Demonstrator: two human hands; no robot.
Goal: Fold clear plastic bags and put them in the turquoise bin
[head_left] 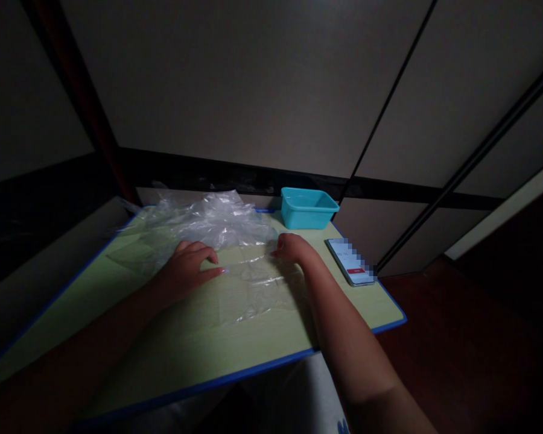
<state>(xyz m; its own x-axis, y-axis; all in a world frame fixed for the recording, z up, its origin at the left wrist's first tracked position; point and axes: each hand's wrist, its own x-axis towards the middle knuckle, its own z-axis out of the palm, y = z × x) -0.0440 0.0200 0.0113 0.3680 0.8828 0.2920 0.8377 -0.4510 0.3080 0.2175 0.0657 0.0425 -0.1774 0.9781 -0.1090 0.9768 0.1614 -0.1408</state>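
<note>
A clear plastic bag [257,289] lies flattened on the table between my hands, its thin film creased and shiny. My right hand [292,247] is closed on the bag's far right part, its fingers curled and partly hidden. At the left edge of the same film is my left hand [190,265], with thumb and index finger apart in a curve and the thumb tip close to the plastic. Behind both hands spreads a loose heap of clear plastic bags [224,220].
The pale green table [163,349] has a blue edge. A turquoise plastic basket [310,216] stands at its far right corner, and a phone [350,262] with a lit screen lies nearer on the right. A cabinet [253,90] with grey panels rises just behind.
</note>
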